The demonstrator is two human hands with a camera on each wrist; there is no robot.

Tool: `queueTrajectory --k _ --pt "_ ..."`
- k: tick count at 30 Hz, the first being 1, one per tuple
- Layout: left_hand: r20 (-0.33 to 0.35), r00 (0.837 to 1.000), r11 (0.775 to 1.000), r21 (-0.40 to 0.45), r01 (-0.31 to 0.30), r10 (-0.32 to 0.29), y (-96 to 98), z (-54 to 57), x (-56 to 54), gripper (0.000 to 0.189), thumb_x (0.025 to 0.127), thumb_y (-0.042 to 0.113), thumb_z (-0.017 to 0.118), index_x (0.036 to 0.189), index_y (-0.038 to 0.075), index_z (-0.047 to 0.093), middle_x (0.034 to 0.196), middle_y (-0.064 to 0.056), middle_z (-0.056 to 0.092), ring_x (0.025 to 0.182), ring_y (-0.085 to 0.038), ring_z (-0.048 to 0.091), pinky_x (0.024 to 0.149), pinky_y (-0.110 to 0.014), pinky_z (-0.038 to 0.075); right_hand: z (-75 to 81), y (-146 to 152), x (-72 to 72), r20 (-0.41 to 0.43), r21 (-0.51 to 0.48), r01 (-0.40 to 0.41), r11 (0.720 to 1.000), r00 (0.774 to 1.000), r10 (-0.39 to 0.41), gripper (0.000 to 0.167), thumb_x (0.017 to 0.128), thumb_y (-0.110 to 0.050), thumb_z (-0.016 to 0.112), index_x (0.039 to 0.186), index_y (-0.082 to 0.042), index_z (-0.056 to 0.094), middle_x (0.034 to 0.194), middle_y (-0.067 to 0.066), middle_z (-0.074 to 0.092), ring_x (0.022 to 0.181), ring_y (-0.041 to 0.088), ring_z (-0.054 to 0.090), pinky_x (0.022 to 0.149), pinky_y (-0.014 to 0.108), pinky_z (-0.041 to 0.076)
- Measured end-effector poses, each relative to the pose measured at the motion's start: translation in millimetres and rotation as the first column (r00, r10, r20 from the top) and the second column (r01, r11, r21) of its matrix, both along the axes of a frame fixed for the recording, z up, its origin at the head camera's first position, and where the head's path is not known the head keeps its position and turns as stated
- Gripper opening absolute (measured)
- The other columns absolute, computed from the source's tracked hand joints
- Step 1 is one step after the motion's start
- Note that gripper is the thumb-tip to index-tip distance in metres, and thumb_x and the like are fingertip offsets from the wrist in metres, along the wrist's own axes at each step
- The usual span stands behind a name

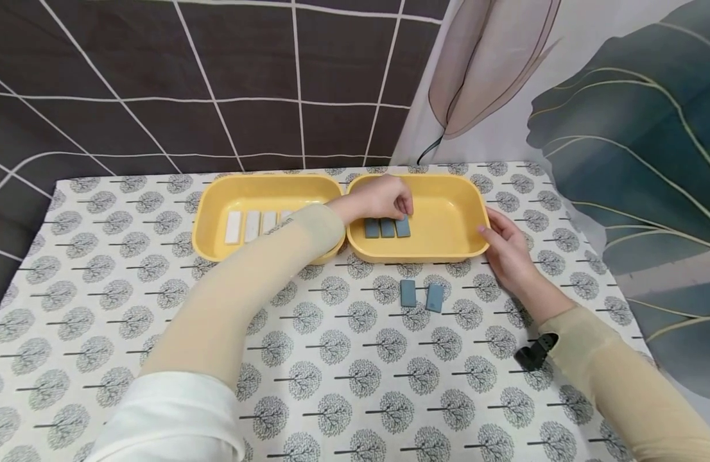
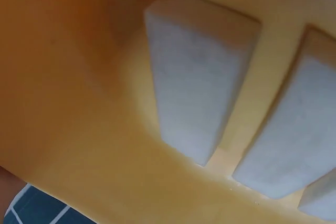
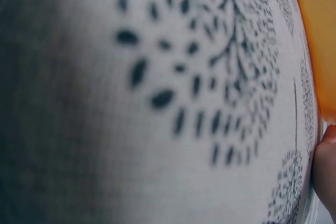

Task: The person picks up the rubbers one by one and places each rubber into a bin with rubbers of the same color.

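My left hand (image 1: 384, 196) reaches into the right yellow tray (image 1: 441, 250), its curled fingers pinching the far end of a flat blue-grey block (image 1: 403, 227). That block lies in a row beside two like it, the middle one (image 1: 387, 228) and the leftmost one (image 1: 372, 228). On the tray's right rim, my right hand (image 1: 505, 250) grips with the thumb over the edge and fingers outside. In the right wrist view only a bit of that hand (image 3: 324, 177) shows, by the tray wall (image 3: 317, 40). Two more blue-grey blocks, one (image 1: 408, 293) left of the other (image 1: 434, 298), lie on the cloth before the tray.
A second yellow tray (image 1: 201, 224) stands at the left, with several white blocks (image 1: 233, 227) in a row, partly behind my left forearm. The left wrist view shows a white block (image 2: 202, 77) close up. A tree-patterned cloth (image 1: 332, 359) covers the table; a dark grid curtain (image 1: 158, 77) hangs behind.
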State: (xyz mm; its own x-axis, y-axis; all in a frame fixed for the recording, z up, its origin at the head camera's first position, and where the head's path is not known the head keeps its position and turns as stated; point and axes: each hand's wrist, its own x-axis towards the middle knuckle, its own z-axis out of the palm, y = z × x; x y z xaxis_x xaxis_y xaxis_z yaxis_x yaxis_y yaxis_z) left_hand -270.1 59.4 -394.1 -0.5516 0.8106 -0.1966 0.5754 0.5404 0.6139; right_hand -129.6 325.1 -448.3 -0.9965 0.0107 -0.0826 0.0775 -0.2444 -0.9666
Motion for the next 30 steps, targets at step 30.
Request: queueTrajectory --k 30 --pt "0.034 0.999 1.000 0.029 -0.012 0.011 0.3 -6.9 1.0 0.021 0.095 -0.004 0.073 0.116 -0.002 0.075 0.119 -0.015 0.077 0.108 -0.024 0.073 0.097 -0.024 0.061 0.6 0.3 -0.2 0.007 -0.015 -0.015 1.000 1.000 0.015 0.058 0.106 0.006 0.053 0.160 0.005 0.032 0.139 -0.003 0.058 0.128 0.011 0.059 0.109 0.017 0.054"
